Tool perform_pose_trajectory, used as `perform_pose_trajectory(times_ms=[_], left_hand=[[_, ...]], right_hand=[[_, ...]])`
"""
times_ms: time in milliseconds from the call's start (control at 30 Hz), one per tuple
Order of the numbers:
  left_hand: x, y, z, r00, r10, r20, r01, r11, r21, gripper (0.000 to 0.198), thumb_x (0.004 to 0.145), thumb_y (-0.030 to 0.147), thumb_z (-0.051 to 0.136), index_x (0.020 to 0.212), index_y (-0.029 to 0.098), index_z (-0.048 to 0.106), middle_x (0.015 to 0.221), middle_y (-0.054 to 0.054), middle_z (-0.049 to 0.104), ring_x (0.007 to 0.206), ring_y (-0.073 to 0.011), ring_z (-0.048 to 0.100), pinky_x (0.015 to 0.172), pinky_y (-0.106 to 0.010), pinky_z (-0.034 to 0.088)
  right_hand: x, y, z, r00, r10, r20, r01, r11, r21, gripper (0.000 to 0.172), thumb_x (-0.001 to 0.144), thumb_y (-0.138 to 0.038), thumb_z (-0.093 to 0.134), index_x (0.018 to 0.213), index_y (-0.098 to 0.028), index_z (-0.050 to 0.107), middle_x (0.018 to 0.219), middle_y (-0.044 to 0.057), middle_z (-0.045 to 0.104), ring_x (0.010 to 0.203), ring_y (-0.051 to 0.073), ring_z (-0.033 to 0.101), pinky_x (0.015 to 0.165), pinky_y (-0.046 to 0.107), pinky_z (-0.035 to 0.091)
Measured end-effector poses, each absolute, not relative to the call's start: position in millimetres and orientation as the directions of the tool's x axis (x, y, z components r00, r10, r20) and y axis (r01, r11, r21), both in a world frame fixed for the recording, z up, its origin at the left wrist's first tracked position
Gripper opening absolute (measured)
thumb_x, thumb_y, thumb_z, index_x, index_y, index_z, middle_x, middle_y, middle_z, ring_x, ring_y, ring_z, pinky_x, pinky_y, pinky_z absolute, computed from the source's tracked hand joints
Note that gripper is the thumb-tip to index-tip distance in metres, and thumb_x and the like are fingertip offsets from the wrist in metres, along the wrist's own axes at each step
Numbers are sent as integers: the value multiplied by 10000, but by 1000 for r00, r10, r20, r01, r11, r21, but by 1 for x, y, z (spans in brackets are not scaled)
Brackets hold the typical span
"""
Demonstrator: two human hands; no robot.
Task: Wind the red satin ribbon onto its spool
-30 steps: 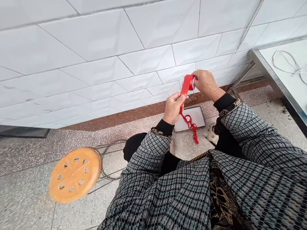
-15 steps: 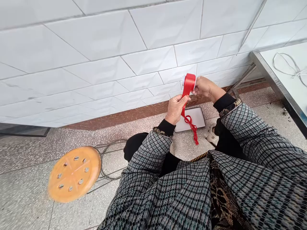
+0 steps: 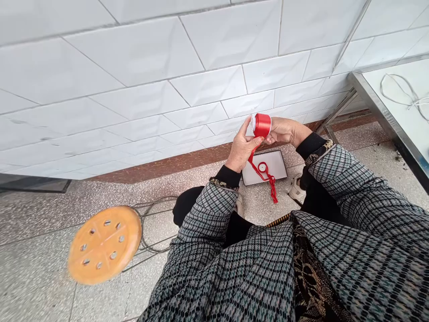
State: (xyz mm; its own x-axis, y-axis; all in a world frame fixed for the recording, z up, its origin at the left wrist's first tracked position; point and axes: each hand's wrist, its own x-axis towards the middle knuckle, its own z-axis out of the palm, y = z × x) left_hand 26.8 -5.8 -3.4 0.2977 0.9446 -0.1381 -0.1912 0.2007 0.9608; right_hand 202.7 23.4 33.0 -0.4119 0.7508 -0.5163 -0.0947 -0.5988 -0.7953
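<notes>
A spool of red ribbon (image 3: 262,125) with white ends is held up between both hands in front of the tiled wall. My left hand (image 3: 240,147) is closed on its left side, the index finger at the white end and the thumb low on the ribbon. My right hand (image 3: 284,130) grips the right end, its fingertips partly hidden behind the spool. A loose ribbon tail (image 3: 272,190) runs down from below my left thumb and hangs twisted. It passes before a shallow white box (image 3: 279,166) on the floor. A round red loop (image 3: 262,167) with a pale middle shows there.
An orange round stool (image 3: 103,243) with holes in its seat and thin metal legs stands at the left. At the right is a metal-edged table (image 3: 378,96) with a white cable (image 3: 407,91) on it. White tiles (image 3: 214,85) rise close ahead.
The spool has come down slightly and turned. My left hand has moved from the drawn-out ribbon up to the spool's left end. The ribbon stretched between spool and hand is now shorter.
</notes>
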Motion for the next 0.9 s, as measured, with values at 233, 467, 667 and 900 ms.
perform_pose_trajectory(times_ms=[233, 467, 667, 900], left_hand=[[18, -4, 9, 407, 903, -140, -214, 244, 946, 881, 608, 256, 1023, 1406, 298, 653, 603, 77, 599, 456, -92, 494, 461, -203, 342], [21, -5, 1, 415, 903, -114, -274, 243, 930, 914, 563, 406, 1048, 1360, 265, 624, 575, 88, 567, 413, -88, 450, 421, -222, 303], [22, -3, -7, 420, 896, -145, -311, 293, 904, 734, 670, 472, 977, 1279, 267, 622, 509, 135, 420, 370, -54, 294, 393, -219, 166], [35, -14, 3, 396, 896, -200, -346, 348, 871, 518, 718, 524, 944, 971, 229, 602, 483, 135, 404, 385, -48, 288, 394, -202, 193]], right_hand=[[205, 21, 21, -638, 640, -427, -79, -606, -791, 349, 820, -297, 872, 744, -169, 557, 511, -4, 612, 421, 65, 511, 419, 135, 443], [202, 15, 29, -629, 641, -441, 35, -543, -839, 320, 902, -395, 781, 793, -165, 588, 546, -9, 606, 437, 66, 504, 443, 154, 449], [205, 15, 39, -269, 963, 18, 416, 133, -899, 256, 892, -170, 690, 1146, -176, 717, 1036, 64, 782, 874, 164, 701, 745, 255, 562], [210, 18, 40, -134, 963, 232, 809, 242, -536, 323, 934, -118, 549, 1136, -166, 796, 1136, 109, 793, 1067, 252, 704, 923, 338, 504]])
